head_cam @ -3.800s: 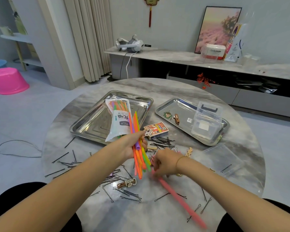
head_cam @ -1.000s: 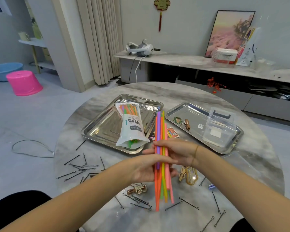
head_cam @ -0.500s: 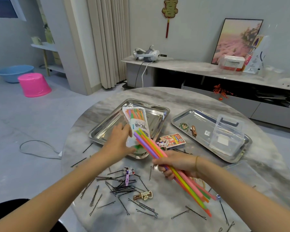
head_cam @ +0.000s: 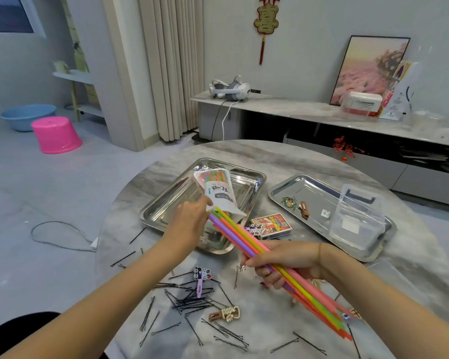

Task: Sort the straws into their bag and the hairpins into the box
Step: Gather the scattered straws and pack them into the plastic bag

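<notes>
My right hand (head_cam: 283, 265) grips a bundle of coloured straws (head_cam: 246, 239) slanting up-left, with its tips at the open mouth of the white straw bag (head_cam: 219, 195). My left hand (head_cam: 192, 218) holds the bag's open lower end over the left steel tray (head_cam: 166, 206); the bag has straws in it. Several black hairpins (head_cam: 192, 301) and decorated clips (head_cam: 227, 313) lie scattered on the marble table. The clear plastic box (head_cam: 358, 218) stands in the right steel tray (head_cam: 296, 187).
A small printed card box (head_cam: 272, 225) lies between the trays. Two clips (head_cam: 297, 206) rest in the right tray. A clear lid (head_cam: 405, 281) lies on the table at the right. The round table's edge curves close on the left.
The straw bundle went from upright in both hands to slanted in my right hand alone. My left hand reached to the bag and took its mouth; the straw tips now meet the opening.
</notes>
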Available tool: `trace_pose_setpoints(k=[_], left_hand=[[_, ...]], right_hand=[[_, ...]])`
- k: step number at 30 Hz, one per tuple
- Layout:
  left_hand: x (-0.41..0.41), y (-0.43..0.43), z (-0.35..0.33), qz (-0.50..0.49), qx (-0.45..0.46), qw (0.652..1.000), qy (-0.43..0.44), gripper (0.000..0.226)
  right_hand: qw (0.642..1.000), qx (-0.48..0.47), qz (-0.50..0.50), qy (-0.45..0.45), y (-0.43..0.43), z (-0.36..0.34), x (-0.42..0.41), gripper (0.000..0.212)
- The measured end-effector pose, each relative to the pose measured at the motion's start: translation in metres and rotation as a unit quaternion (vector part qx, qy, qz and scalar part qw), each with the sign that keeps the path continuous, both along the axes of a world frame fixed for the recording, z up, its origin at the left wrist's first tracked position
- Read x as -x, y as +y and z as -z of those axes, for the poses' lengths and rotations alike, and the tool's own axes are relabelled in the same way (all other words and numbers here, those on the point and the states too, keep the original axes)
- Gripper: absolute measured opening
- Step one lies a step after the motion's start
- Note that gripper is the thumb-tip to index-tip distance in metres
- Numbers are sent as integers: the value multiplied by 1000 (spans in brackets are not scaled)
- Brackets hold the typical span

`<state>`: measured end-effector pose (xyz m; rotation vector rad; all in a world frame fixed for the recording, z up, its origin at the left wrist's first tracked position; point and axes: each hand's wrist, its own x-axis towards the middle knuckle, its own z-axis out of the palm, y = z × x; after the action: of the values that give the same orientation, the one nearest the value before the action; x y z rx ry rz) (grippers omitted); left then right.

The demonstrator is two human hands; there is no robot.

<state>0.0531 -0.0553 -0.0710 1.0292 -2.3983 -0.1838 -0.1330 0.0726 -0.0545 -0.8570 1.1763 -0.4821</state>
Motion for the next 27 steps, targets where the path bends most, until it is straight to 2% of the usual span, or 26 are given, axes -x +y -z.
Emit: trace_pose_setpoints(k=[3,7,10,12,16,19,27], left_hand=[[0,-9,-1,18,-11,992,126,22],[5,-7,-10,-1,-36,977,212,13],[7,-8,-21,-25,-58,963,263,6],[8,-10,-25,-29,-68,959,273,5],[7,-11,-26,-12,-80,959,270,8],[9,-8,-23,8,-75,965,252,11],[13,2,-19,66,-5,976,206,15]], right_hand=[[999,27,29,-4,1,0,0,17],[998,17,28,-49,0,-5,-1,29],[999,0,4,-50,3,-12,3,18],[998,-14,-2,-59,6,-17,6,10],[998,3,-1,-60,6,-25,10,19],[995,8,48,-92,3,-25,9,24],[968,-57,141,-200,-4,-22,0,13]])
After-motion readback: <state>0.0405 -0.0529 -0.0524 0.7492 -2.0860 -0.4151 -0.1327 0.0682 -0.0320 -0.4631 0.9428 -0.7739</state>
